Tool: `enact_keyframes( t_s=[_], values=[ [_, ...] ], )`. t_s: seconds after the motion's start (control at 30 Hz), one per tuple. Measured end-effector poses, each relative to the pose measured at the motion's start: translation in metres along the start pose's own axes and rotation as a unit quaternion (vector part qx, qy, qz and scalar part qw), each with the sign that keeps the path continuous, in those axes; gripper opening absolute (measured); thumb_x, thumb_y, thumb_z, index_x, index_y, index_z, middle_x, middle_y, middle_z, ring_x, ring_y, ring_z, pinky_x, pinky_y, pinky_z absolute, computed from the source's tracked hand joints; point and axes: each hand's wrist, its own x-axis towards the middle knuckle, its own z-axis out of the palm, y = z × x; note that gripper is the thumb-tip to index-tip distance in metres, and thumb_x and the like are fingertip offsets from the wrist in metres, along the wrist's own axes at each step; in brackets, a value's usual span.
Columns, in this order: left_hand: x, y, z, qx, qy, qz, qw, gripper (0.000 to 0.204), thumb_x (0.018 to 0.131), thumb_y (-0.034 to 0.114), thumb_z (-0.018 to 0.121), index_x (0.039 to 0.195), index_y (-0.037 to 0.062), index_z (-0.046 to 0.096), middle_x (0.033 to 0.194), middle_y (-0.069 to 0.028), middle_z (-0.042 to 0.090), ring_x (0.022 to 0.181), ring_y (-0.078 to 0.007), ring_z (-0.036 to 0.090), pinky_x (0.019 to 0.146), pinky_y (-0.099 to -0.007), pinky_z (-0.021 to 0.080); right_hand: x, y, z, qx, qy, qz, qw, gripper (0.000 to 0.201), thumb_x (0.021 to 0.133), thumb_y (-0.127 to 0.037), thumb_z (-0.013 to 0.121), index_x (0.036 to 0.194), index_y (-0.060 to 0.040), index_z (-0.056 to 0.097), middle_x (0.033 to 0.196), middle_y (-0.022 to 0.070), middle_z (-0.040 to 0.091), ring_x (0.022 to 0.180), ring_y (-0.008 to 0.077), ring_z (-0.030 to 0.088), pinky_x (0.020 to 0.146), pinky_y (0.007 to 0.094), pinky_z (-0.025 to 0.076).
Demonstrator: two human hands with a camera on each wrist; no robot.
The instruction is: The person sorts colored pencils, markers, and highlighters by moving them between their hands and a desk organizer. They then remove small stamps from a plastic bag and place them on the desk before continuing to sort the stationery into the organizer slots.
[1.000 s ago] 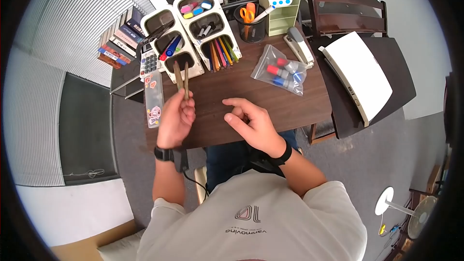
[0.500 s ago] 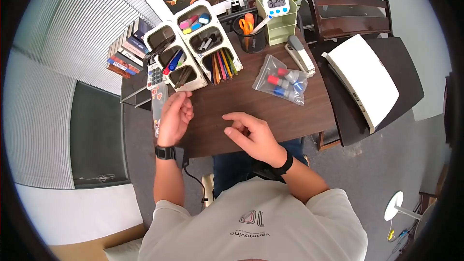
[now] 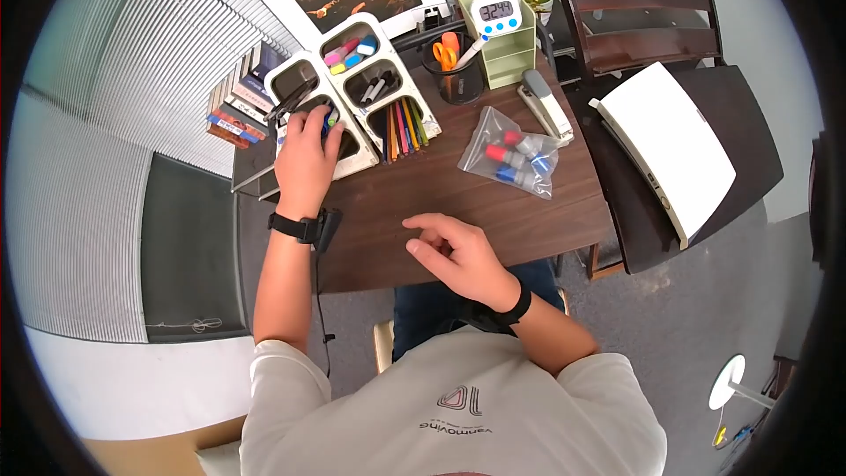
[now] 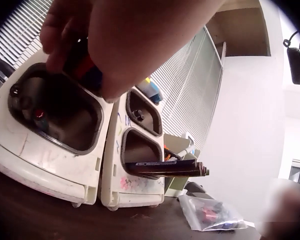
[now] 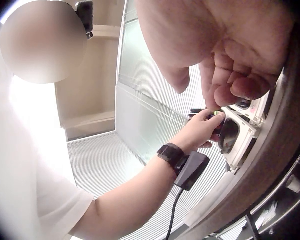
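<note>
My left hand (image 3: 304, 159) reaches over the left white organizer (image 3: 363, 161). Its thumb and fingers close round the marker pens (image 3: 330, 122) in the middle compartment, with blue and green showing between them. Red and blue parts show under the fingers in the left wrist view, where the palm hides the rest. My right hand (image 3: 465, 256) hovers above the front of the table, fingers loosely curled and holding nothing. Beside the left organizer stands a second one (image 3: 426, 104) with highlighters (image 3: 351, 57), black-and-white pens (image 3: 377, 88) and colored pencils (image 3: 405, 130).
A zip bag (image 3: 480, 150) of red and blue marker pens lies right of the organizers, near a stapler (image 3: 546, 106). Behind are a mesh pen cup (image 3: 460, 88) with scissors and a green rack (image 3: 507, 70) with a timer. Books (image 3: 240, 106) stand at the left.
The brown sticks my left hand held went into the left organizer's front compartment, and the hand let go. It then moved forward onto the marker pens. My right hand stayed almost still.
</note>
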Motion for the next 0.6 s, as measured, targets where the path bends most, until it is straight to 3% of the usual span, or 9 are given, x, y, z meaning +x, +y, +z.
enact_keyframes(
  t_s=[0.1, 0.2, 0.37, 0.6],
  values=[
    [0.002, -0.004, 0.003, 0.013, 0.008, 0.013, 1.000, 0.029, 0.099, 0.027, 0.069, 0.126, 0.0162, 0.069, 0.117, -0.0115, 0.066, 0.098, -0.0361, 0.069, 0.080, -0.0446, 0.057, 0.000, 0.003, 0.000, -0.003, 0.003, -0.006, 1.000, 0.027, 0.097, -0.008, 0.073, 0.123, -0.0025, 0.068, 0.078, 0.0000, 0.061, 0.068, 0.0050, 0.055, 0.063, 0.0233, 0.048],
    [0.001, -0.014, 0.002, -0.008, 0.055, 0.061, 0.997, 0.025, 0.098, 0.023, 0.069, 0.123, 0.0163, 0.070, 0.110, -0.0104, 0.066, 0.090, -0.0345, 0.069, 0.075, -0.0437, 0.058, 0.000, 0.003, 0.001, -0.019, -0.003, -0.022, 1.000, 0.026, 0.097, -0.007, 0.073, 0.122, -0.0023, 0.068, 0.079, 0.0003, 0.062, 0.067, 0.0054, 0.055, 0.062, 0.0237, 0.048],
    [-0.013, -0.022, -0.007, -0.084, 0.115, 0.084, 0.986, 0.025, 0.095, 0.009, 0.072, 0.120, 0.0095, 0.073, 0.109, -0.0124, 0.067, 0.092, -0.0311, 0.069, 0.080, -0.0400, 0.056, 0.000, 0.002, 0.002, -0.027, -0.008, -0.020, 0.999, 0.025, 0.097, -0.012, 0.073, 0.119, -0.0016, 0.068, 0.080, 0.0057, 0.065, 0.066, 0.0112, 0.060, 0.063, 0.0275, 0.051],
    [-0.012, -0.023, 0.000, -0.117, 0.078, 0.074, 0.987, 0.031, 0.092, 0.011, 0.077, 0.123, 0.0088, 0.072, 0.111, -0.0124, 0.066, 0.097, -0.0302, 0.067, 0.083, -0.0390, 0.055, 0.001, 0.000, 0.007, -0.070, -0.010, -0.021, 0.997, 0.022, 0.096, -0.011, 0.073, 0.116, -0.0015, 0.070, 0.084, 0.0071, 0.067, 0.068, 0.0122, 0.062, 0.064, 0.0278, 0.052]
  ],
)
